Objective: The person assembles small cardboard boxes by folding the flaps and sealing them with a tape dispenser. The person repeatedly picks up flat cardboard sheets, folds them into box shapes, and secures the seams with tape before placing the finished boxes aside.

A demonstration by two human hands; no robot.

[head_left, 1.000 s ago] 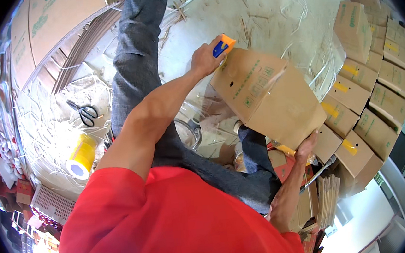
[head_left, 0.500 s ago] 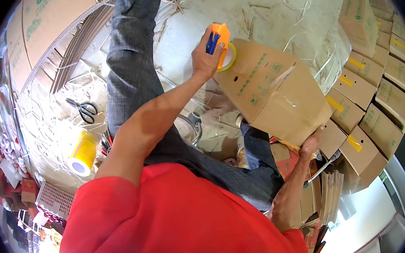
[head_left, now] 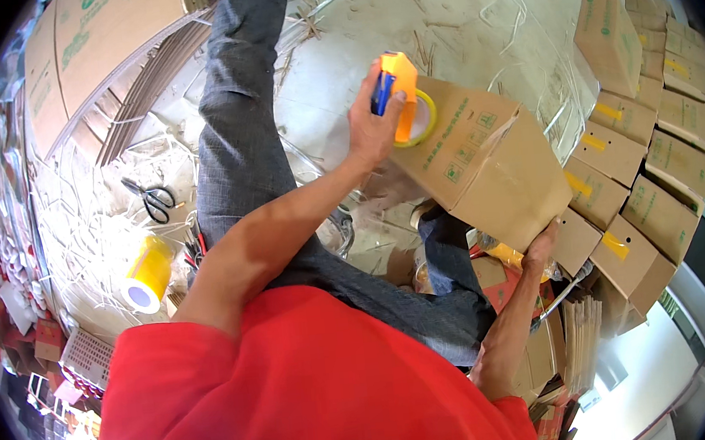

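Observation:
My left hand [head_left: 374,126] is wrapped round an orange and blue tape dispenser [head_left: 402,90] carrying a roll of yellow-edged tape. The dispenser is at the upper left end of a brown cardboard box [head_left: 507,169]; I cannot tell whether it touches the box. Green print marks one side of the box, which sits tilted above my right lower leg. At its near right corner, my right hand [head_left: 542,245] grips the box from below, the fingers partly hidden.
Stacked cardboard boxes [head_left: 615,151] with yellow tape stand on the right. Black-handled scissors [head_left: 152,199] and yellow tape rolls [head_left: 148,274] lie left of my leg among white straps. Flattened cardboard [head_left: 147,79] leans at upper left. A white basket [head_left: 88,358] stands lower left.
My left hand and the tape dispenser have moved a little right and nearer to me. The box has turned slightly, while my right hand keeps its corner.

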